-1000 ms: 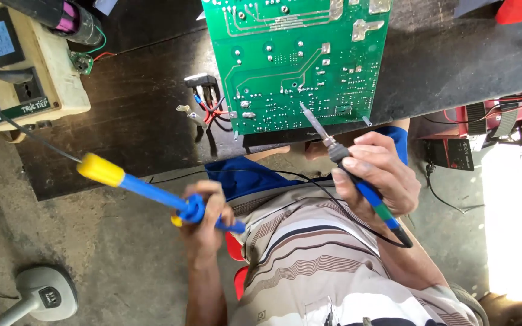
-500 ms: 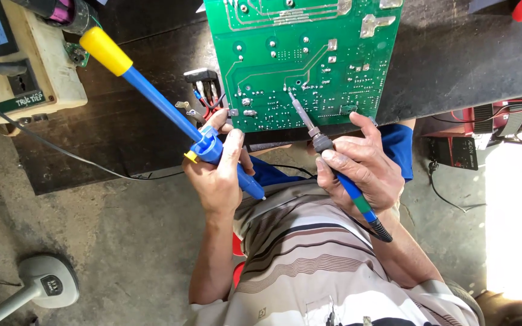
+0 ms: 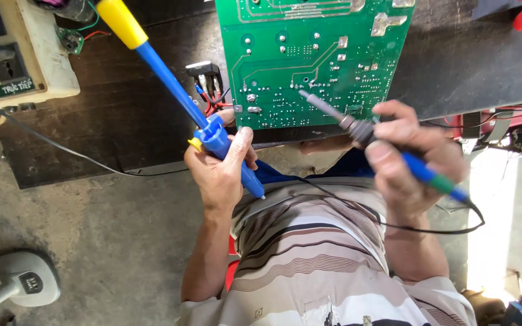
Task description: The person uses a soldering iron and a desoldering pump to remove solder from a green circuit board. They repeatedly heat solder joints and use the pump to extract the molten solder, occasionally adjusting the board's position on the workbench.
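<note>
Fingers: right hand (image 3: 415,160) pinches soldering iron (image 3: 388,148); left hand (image 3: 219,172) wraps blue-yellow desoldering pump (image 3: 170,78) | Position: iron tip rests on green circuit board (image 3: 315,54), lower edge | Technique: best held steady on one joint, pump nozzle brought close | Axis: iron runs lower-right to upper-left, tip pointing upper-left; pump's yellow end points upper-left

One green circuit board (image 3: 315,54), one soldering iron (image 3: 388,148), one blue-and-yellow desoldering pump (image 3: 170,78), two hands.
</note>
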